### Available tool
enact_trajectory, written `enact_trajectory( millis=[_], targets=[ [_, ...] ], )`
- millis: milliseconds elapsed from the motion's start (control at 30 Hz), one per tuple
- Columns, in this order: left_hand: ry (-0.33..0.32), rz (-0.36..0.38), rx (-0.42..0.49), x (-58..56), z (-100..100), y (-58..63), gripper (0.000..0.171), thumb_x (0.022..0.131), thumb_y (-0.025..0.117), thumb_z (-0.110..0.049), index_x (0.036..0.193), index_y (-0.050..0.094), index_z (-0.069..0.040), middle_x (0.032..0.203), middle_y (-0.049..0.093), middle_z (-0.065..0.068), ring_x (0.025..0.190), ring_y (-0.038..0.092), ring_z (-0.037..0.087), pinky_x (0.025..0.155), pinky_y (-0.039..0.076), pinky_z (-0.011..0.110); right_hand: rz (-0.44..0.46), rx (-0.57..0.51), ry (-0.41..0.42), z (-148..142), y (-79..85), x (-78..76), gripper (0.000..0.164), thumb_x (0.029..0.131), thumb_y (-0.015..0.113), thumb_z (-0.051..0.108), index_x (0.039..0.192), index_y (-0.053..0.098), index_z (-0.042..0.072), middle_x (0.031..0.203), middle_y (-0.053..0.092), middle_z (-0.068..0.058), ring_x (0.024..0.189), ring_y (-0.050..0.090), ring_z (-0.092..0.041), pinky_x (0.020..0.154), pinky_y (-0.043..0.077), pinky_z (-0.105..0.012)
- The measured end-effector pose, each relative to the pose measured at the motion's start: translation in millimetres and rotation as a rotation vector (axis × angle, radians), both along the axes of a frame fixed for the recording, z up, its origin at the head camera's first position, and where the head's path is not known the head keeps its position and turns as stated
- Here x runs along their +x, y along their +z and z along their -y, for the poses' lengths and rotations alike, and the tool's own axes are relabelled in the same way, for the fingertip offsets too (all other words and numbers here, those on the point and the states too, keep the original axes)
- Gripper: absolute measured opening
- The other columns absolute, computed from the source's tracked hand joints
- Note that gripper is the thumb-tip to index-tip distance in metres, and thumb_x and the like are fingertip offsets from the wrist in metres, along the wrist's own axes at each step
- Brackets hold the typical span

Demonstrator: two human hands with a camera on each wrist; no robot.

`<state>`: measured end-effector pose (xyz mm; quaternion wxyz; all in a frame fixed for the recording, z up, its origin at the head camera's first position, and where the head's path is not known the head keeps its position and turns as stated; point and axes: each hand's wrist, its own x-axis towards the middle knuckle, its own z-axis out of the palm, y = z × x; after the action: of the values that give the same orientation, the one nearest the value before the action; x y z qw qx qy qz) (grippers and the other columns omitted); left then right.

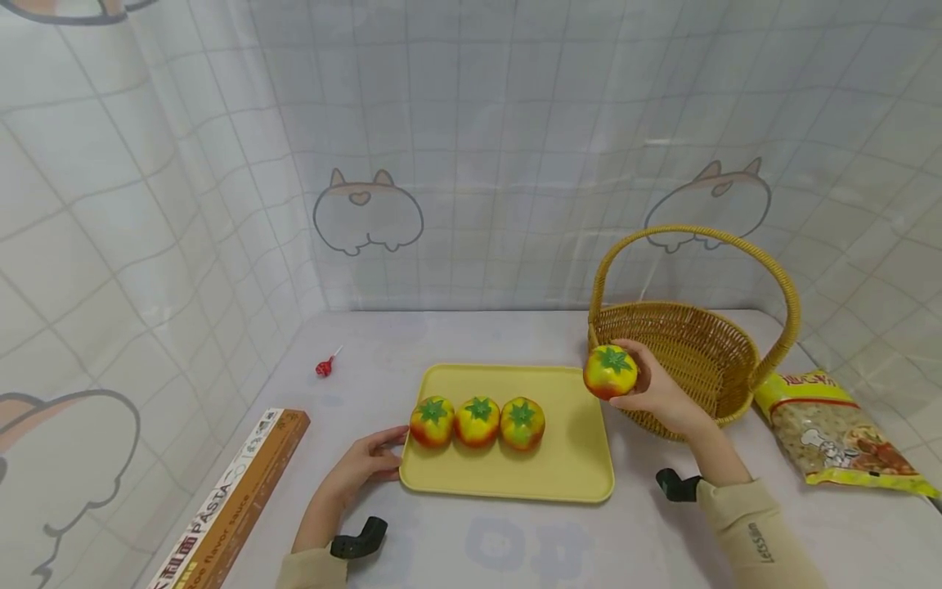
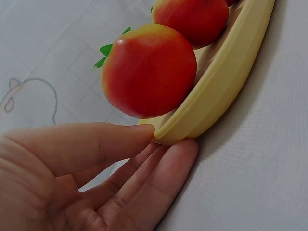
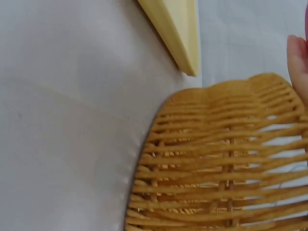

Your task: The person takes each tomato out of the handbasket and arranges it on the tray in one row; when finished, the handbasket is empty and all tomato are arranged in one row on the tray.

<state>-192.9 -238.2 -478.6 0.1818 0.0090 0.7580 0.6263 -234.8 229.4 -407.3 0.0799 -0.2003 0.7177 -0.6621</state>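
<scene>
Three red-and-yellow tomatoes with green leaf tops, the leftmost tomato [image 1: 430, 424] among them, stand in a row on a yellow tray [image 1: 508, 480]. My left hand [image 1: 358, 465] grips the tray's left edge; in the left wrist view the thumb lies at the rim and the fingers reach under it. Above the tray's right back corner, my right hand [image 1: 657, 398] holds another tomato [image 1: 607, 378] by its right side, close to the wicker basket [image 1: 655, 323]. The right wrist view shows mostly the basket's woven side [image 3: 207, 144], with only a bit of the hand at the right edge.
The basket's tall arched handle [image 1: 791, 303] rises at the back right. Right of it lies a yellow-and-clear food bag [image 1: 839, 433]. A long pasta box [image 1: 235, 499] lies at the left, with a red lollipop [image 1: 325, 367] beyond it. Tiled-print sheeting [image 1: 471, 164] forms the walls.
</scene>
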Motion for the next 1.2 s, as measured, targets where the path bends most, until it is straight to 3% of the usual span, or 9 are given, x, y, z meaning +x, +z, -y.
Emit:
enact_trajectory(
  millis=[200,367,500,667,800,1200],
  targets=[
    [0.001,-0.005,-0.005,-0.1,0,0.2,0.061,0.08,0.063,-0.004,0.136,0.04,0.004,0.126,0.049,0.018,0.08,0.057,0.017,0.074,0.054,0.027,-0.008,0.042,0.119,7,-7.1,0.2,0.08,0.074,0.07,-0.004,0.138,0.023,0.003,0.129,0.037,-0.004,0.109,0.048,-0.007,0.084,0.049,-0.023],
    [-0.001,-0.007,-0.004,0.8,0,-0.3,0.061,0.08,0.062,-0.004,0.136,0.04,0.003,0.126,0.049,0.019,0.079,0.057,0.017,0.074,0.054,0.027,0.008,0.11,0.167,15,-15.6,0.5,0.084,0.072,0.073,-0.001,0.139,0.022,0.0,0.134,0.035,-0.015,0.11,0.048,-0.008,0.086,0.047,-0.022],
    [-0.003,0.001,0.004,0.5,0,0.0,0.061,0.082,0.062,-0.004,0.137,0.038,0.003,0.128,0.047,0.02,0.079,0.056,0.016,0.075,0.055,0.028,0.002,0.2,0.184,21,-23.9,1.6,0.084,0.071,0.075,0.005,0.139,0.025,0.0,0.137,0.034,-0.019,0.115,0.044,-0.013,0.092,0.042,-0.02],
    [-0.002,0.012,0.009,0.9,-1,1.1,0.061,0.082,0.062,-0.005,0.138,0.038,0.003,0.13,0.046,0.02,0.08,0.058,0.016,0.076,0.054,0.029,-0.027,0.307,0.198,27,-32.5,0.6,0.082,0.07,0.076,0.01,0.138,0.031,0.003,0.135,0.037,-0.016,0.119,0.039,-0.03,0.098,0.037,-0.037],
    [-0.008,0.005,0.01,0.9,-1,2.0,0.061,0.083,0.062,-0.005,0.138,0.037,0.003,0.13,0.045,0.021,0.081,0.058,0.016,0.076,0.054,0.029,-0.045,0.369,0.193,28,-35.9,-0.7,0.081,0.069,0.078,0.011,0.136,0.033,0.003,0.133,0.038,-0.016,0.119,0.037,-0.035,0.098,0.036,-0.047],
    [-0.005,0.011,0.01,0.0,-1,1.3,0.06,0.084,0.06,-0.004,0.139,0.036,0.002,0.131,0.045,0.021,0.079,0.057,0.016,0.075,0.054,0.028,-0.035,0.439,0.21,31,-35.5,1.8,0.082,0.067,0.079,0.007,0.135,0.034,0.001,0.134,0.04,-0.017,0.121,0.037,-0.038,0.098,0.037,-0.048]
  ],
)
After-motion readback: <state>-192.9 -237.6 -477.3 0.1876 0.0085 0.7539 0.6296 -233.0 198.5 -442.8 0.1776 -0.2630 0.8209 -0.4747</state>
